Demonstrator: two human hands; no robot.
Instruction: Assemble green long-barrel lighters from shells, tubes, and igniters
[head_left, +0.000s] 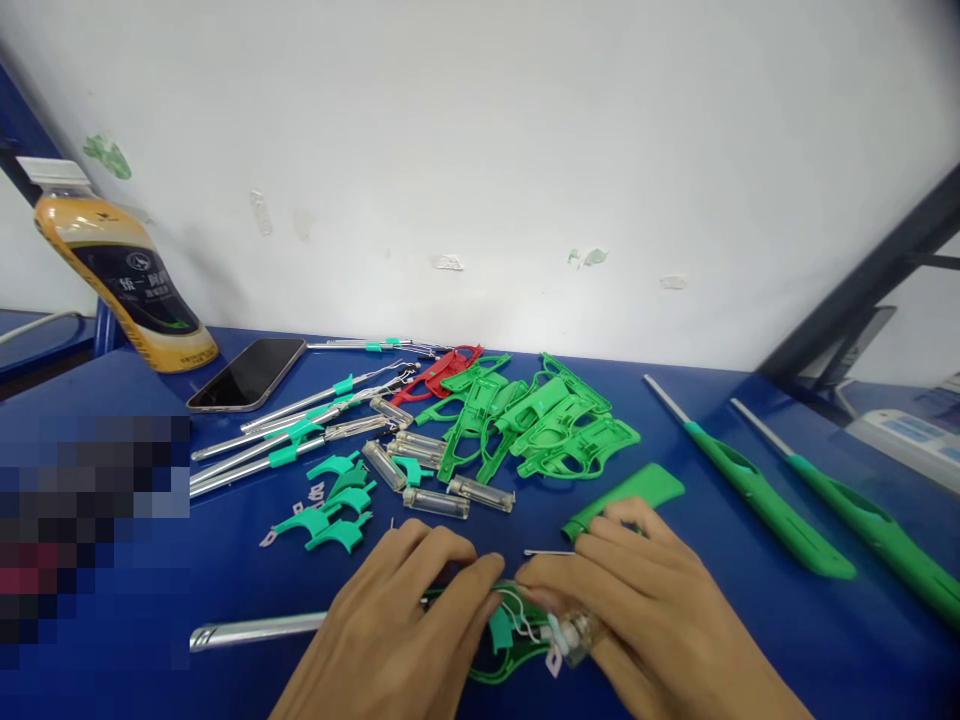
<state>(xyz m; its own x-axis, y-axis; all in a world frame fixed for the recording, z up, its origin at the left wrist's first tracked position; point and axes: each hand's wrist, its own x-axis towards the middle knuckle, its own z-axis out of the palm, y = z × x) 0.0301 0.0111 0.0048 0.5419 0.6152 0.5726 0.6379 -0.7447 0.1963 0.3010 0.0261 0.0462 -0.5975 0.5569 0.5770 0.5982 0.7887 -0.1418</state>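
My left hand (pixel 397 620) is closed on a green lighter shell half (pixel 495 677) lying low on the blue table. A silver lighter tube (pixel 259 631) sticks out from under it to the left. Inside the shell are a teal trigger (pixel 500 630) and thin white wires (pixel 521 612). My right hand (pixel 645 600) grips a clear fuel tank (pixel 581 640) with a white valve end, at the shell's right side. A small pale pink clip (pixel 553 660) hangs by the valve. Just beyond my right fingers lies a green handle cover (pixel 637 498). My fingers partly hide the shell and tank.
Behind my hands lie teal triggers (pixel 349 500), clear fuel tanks (pixel 436 502), green shell halves (pixel 574 445), a red one (pixel 442 375) and wired tubes (pixel 277 440). Two assembled lighters (pixel 772 500) rest at right. A phone (pixel 251 375) and drink bottle (pixel 127 275) stand back left, before the wall (pixel 487 150).
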